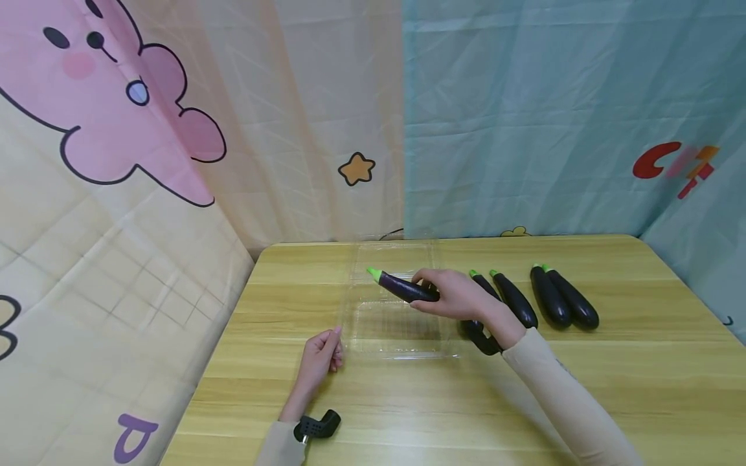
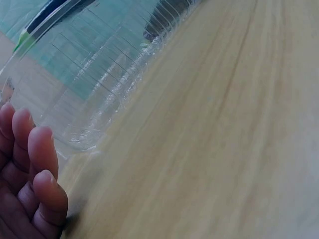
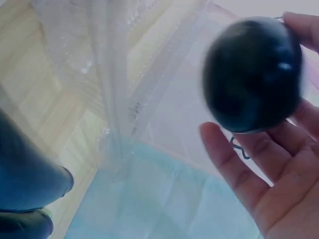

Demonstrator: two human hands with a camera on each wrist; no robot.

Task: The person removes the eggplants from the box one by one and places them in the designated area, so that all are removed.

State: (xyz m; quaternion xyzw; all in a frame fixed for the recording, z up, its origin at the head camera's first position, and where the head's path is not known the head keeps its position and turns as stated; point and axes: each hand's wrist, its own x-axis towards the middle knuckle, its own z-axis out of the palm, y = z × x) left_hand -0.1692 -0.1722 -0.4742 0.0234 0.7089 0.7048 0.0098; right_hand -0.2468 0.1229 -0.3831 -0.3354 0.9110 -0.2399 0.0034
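Note:
A dark purple eggplant (image 1: 402, 287) with a bright green stem is gripped in my right hand (image 1: 457, 294), lifted over the clear plastic container (image 1: 402, 356). The right wrist view has its rounded dark end (image 3: 253, 74) between the thumb and fingers. My left hand (image 1: 320, 356) rests at the table beside the container's near left corner, its fingers loosely curled and holding nothing. In the left wrist view the fingertips (image 2: 42, 149) are close to the transparent container wall (image 2: 94, 74); whether they touch it, I cannot tell.
Several more eggplants (image 1: 515, 301) lie on the wooden table (image 1: 280, 291) right of the container, some partly hidden by my right arm. A separate pair (image 1: 550, 298) lies farther right. Printed curtains (image 1: 315, 129) stand behind and at the sides of the table.

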